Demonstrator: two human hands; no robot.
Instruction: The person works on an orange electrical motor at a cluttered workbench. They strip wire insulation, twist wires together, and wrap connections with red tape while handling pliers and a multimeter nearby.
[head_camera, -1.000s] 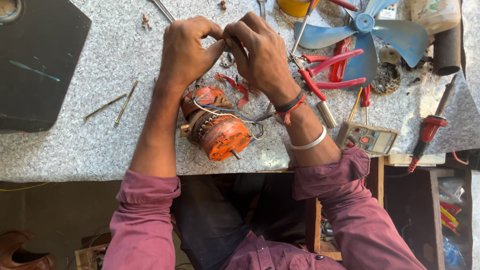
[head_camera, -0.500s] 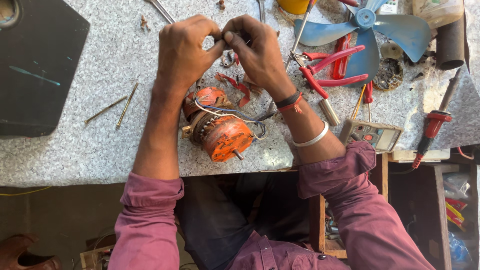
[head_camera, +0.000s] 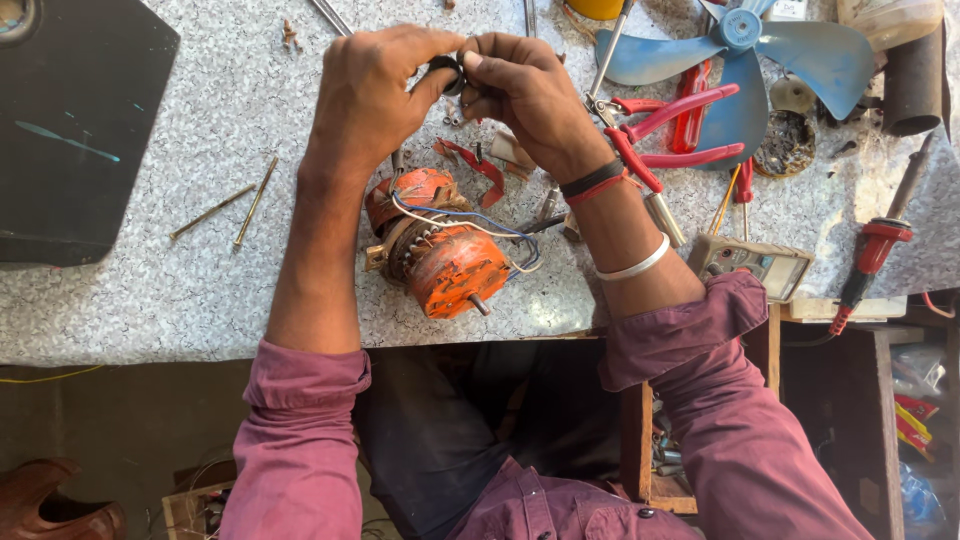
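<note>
My left hand (head_camera: 378, 98) and my right hand (head_camera: 525, 92) meet above the speckled bench, both pinching a small dark ring-shaped part (head_camera: 448, 72) between thumbs and fingers. Below them an orange electric motor (head_camera: 440, 250) lies on its side near the bench's front edge, its shaft pointing toward me and blue and white wires looping off it. My right wrist wears a black and red band and a silver bangle.
A blue fan blade (head_camera: 760, 60), red-handled pliers (head_camera: 665, 125), a grey meter (head_camera: 752, 262) and a red-handled screwdriver (head_camera: 868, 255) lie to the right. Two thin rods (head_camera: 235, 207) and a black panel (head_camera: 75, 130) lie to the left. Small screws and red scraps sit near the motor.
Both hands have shifted slightly up and away from the motor while still working the small dark part. The motor has not moved.
</note>
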